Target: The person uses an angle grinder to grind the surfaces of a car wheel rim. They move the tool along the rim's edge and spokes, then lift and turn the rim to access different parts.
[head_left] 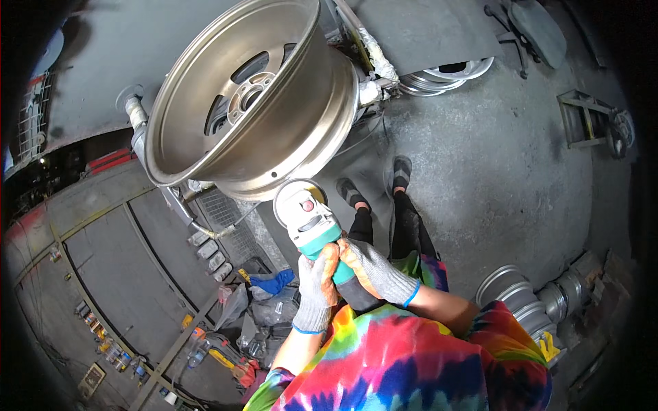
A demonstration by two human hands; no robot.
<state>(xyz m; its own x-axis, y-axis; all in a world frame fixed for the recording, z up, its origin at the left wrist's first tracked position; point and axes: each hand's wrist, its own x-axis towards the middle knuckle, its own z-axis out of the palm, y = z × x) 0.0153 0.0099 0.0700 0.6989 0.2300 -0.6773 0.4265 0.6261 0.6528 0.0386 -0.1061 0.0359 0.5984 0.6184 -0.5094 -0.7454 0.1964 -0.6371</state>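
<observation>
An angle grinder [312, 226], white and green, is held in front of my body, its disc at the head end just below the lower edge of a large bronze alloy wheel [295, 123]. I cannot tell whether disc and wheel touch. My left hand [315, 291], in a grey-orange knitted glove, grips the grinder's body from the left. My right hand [370, 274], gloved alike, grips it from the right, a little higher. The wheel is tilted on a metal stand [181, 205] with wrapped arms.
Silver wheels [507, 291] lie at lower right, more [432, 85] behind the stand. A metal frame [576, 120] stands at far right. Bottles [120, 356], a blue cloth [274, 281] and tools [233, 363] lie at lower left. My feet [401, 175] are on concrete flooring.
</observation>
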